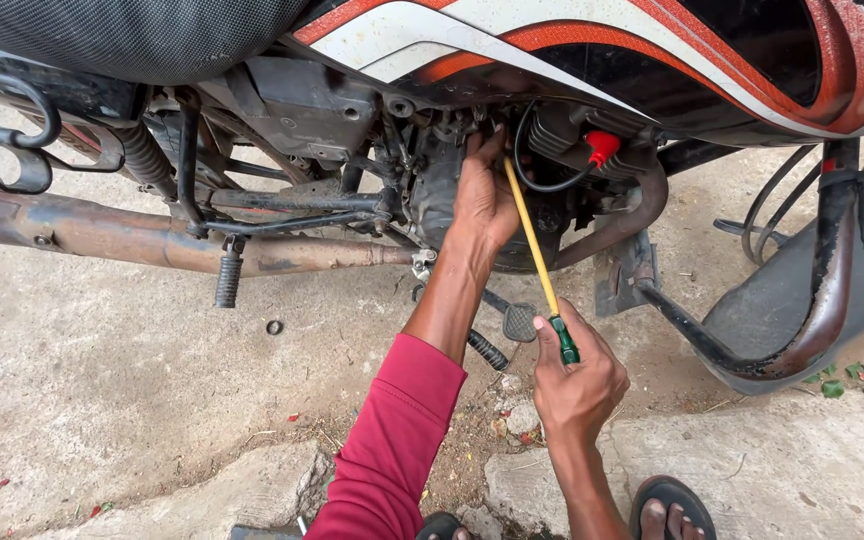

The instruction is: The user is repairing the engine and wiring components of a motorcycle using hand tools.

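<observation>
A motorcycle engine [432,180] sits under a white, orange and black fuel tank [652,50]. My left hand [482,195], in a red sleeve, rests against the engine side with its fingers steadying the tip of a long screwdriver. The screwdriver has a yellow shaft [530,235] and a green handle [564,340]. My right hand [577,385] is closed around that handle, below and to the right of the engine. The tip points up into the engine near a black cable with a red cap [602,145].
A rusty exhaust pipe [152,240] runs left along the bike. A footpeg [228,280] and brake pedal [519,322] hang below. A curved crash guard [812,320] stands at right. My sandalled feet [667,515] are on cracked concrete; a small ring [274,327] lies on the ground.
</observation>
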